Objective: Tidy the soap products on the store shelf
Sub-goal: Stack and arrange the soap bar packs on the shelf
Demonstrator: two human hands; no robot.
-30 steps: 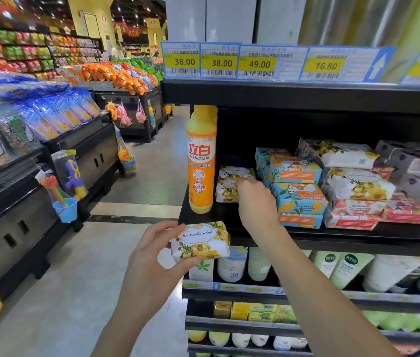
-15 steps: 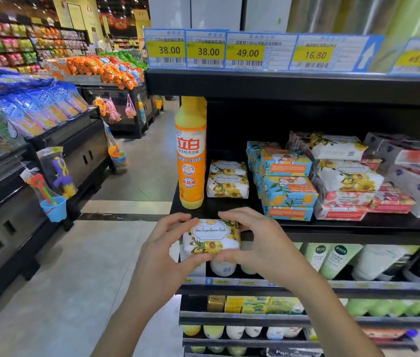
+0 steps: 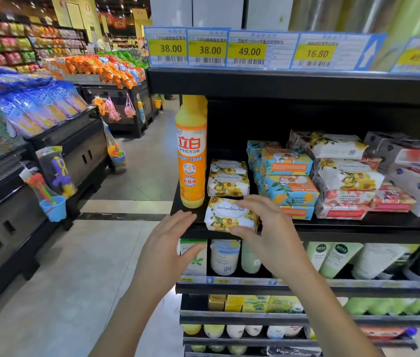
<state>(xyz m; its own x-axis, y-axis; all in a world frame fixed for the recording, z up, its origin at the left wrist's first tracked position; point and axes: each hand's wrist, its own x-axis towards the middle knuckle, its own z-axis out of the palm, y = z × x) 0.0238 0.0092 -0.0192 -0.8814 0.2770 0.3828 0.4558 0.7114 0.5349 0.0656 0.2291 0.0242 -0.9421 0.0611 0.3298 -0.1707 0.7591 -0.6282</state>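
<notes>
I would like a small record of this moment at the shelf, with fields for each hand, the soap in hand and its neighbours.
left hand: open, fingers straight, just left of the flowered soap, not holding it
right hand: grips the flowered soap from its right side
flowered soap: at the shelf front edge, before the stack of two
stack of two: same flower wrapping, beside the orange bottle
orange bottle: upright, left end of the shelf
blue soap stack: right of the stack of two

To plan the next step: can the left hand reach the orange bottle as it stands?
Probably yes: the left hand is open, holds nothing, and nothing stands between it and the orange bottle.
</notes>
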